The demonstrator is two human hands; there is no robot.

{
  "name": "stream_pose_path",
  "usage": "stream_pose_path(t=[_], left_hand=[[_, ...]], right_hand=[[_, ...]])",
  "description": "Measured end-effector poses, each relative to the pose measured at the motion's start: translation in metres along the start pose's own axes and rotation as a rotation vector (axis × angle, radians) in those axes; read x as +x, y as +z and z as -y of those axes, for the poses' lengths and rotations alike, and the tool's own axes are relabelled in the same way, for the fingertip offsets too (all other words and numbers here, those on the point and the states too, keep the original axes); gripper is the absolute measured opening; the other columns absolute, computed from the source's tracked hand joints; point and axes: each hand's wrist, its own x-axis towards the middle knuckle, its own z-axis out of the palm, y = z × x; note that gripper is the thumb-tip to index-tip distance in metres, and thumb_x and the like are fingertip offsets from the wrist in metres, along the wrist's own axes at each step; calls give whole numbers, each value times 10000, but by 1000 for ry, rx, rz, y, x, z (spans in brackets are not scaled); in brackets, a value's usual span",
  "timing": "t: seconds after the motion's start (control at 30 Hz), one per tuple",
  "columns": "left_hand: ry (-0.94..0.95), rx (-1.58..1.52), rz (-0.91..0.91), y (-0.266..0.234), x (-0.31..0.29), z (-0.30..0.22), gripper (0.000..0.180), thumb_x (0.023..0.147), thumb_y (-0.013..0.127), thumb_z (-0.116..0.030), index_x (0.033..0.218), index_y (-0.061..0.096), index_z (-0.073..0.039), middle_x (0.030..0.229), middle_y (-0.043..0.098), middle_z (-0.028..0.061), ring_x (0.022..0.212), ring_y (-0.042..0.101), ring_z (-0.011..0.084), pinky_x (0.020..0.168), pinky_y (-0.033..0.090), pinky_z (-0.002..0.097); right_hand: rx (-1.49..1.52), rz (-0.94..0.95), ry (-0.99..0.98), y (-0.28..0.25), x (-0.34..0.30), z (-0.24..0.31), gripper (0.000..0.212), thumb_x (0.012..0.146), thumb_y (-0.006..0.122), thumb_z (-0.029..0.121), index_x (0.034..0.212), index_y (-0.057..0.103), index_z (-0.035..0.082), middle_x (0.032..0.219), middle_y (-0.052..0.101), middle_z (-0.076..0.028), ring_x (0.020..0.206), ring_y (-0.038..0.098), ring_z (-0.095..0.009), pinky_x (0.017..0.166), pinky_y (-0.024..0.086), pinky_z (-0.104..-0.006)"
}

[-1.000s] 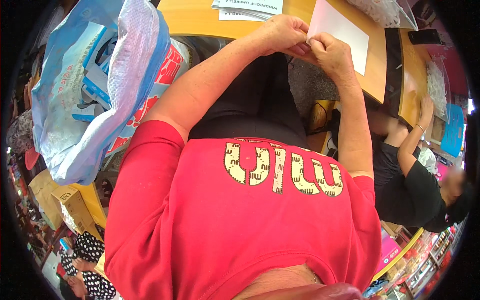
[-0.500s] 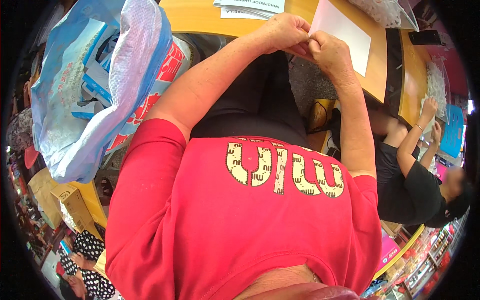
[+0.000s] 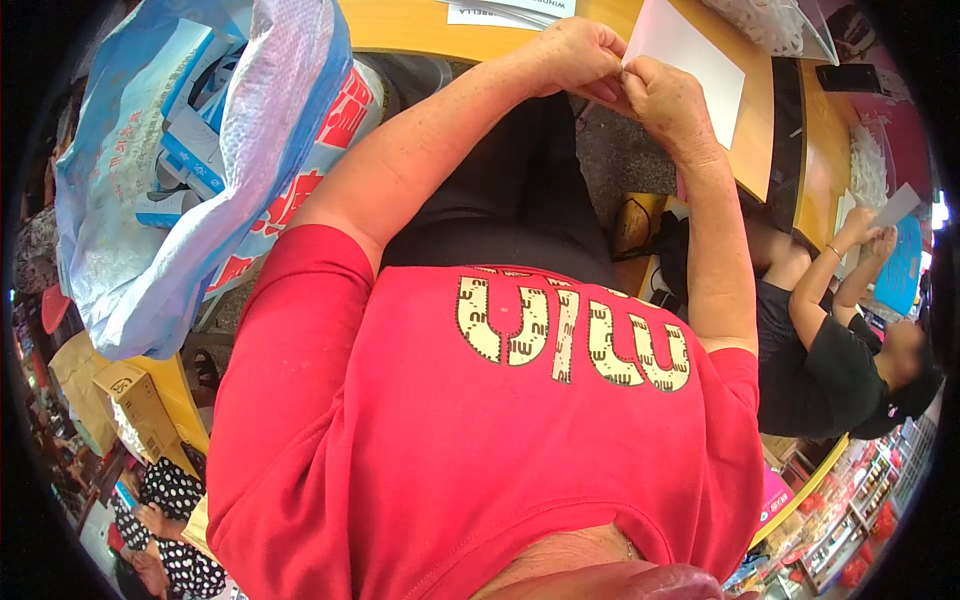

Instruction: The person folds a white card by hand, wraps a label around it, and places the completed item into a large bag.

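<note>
White paper sheet (image 3: 690, 55) | left hand (image 3: 575, 55) and right hand (image 3: 665, 95) grip pinches its corner | rough tug might tear or crease it, I'd guess

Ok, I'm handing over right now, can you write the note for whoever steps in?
Left hand: fingertips pinching the near corner of the white paper sheet.
Right hand: pinching the same corner, touching the left hand.
Sheet lies flat on the yellow table, at its near edge.
Done: corner gripped by both hands; no fold visible.
Left: whatever is being worked at that corner; the fingers hide it.
A co-worker's hands hold another sheet at right.
</note>
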Motion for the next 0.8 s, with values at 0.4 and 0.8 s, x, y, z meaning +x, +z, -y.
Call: stream_pose_path(t=[0.4, 0.8], left_hand=[[3, 20, -12, -1, 5, 6, 211, 765, 482, -19, 962, 508, 50, 800, 588, 114, 676, 604, 171, 644, 523, 283], [-33, 79, -5, 0, 0, -2, 224, 762, 482, -42, 973, 515, 28, 783, 586, 94, 659, 593, 130, 633, 514, 243]], right_hand=[[3, -29, 4, 3, -1, -2, 207, 749, 421, 195, 709, 522, 19, 686, 561, -172, 684, 549, -322, 634, 432, -403], [189, 24, 146, 0, -2, -7, 176, 722, 463, 182, 738, 558, 34, 681, 569, -156, 645, 561, -289, 615, 441, -348]])
